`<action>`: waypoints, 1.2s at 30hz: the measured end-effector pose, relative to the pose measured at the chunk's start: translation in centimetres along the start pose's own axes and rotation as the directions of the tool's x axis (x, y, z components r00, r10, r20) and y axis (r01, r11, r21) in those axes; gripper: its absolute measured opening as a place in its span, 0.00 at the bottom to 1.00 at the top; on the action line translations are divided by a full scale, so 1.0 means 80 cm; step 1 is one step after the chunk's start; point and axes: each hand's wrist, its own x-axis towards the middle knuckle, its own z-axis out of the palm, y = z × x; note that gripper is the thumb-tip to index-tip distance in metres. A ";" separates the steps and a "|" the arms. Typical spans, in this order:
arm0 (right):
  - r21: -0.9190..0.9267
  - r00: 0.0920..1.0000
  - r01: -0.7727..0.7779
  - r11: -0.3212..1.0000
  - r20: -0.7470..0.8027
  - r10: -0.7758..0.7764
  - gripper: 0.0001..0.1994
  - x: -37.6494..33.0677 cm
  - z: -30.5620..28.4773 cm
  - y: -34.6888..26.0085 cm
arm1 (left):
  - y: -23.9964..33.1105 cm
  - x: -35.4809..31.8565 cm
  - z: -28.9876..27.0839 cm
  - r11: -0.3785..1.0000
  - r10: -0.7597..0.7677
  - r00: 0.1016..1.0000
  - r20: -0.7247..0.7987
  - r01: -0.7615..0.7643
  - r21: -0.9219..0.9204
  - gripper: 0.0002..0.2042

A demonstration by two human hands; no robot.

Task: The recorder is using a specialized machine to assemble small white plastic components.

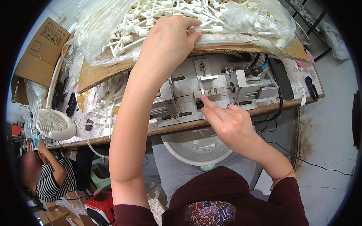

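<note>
My left hand (169, 37) reaches over a heap of white plastic parts (162, 11), each with a ribbed cap and a thin stem. Its thumb and index finger close on one white capped part (196, 29) at the heap's near edge, partly covered by the fingers. My right hand (232, 124) is at the metal fixture (184, 107) on the bench, its index finger stretched out and the other fingers partly bent. That fingertip touches a small white piece (202, 91) seated in the fixture's middle block (214, 92). Nothing shows gripped in this hand.
A white basket (177, 152) with a few white pieces rests on my lap under the bench edge. Around the bench are a black phone (282, 79), a black marker (311, 87), a small white fan (55, 124) and cables. Another person (56, 175) sits at lower left.
</note>
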 end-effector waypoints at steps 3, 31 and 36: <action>-0.012 0.999 -0.017 1.000 0.040 0.017 0.08 0.002 -0.002 -0.001 | -0.003 0.002 -0.004 0.988 -0.018 1.000 0.012 0.020 -0.151 0.16; 0.039 0.991 0.087 0.995 -0.105 -0.082 0.13 0.123 -0.044 0.117 | 0.058 -0.192 0.044 0.980 0.136 0.990 0.027 -0.138 0.146 0.15; 0.043 0.994 0.042 0.998 -0.103 -0.038 0.16 0.096 -0.060 0.098 | 0.058 -0.190 0.039 0.977 0.134 0.989 0.057 -0.142 0.159 0.15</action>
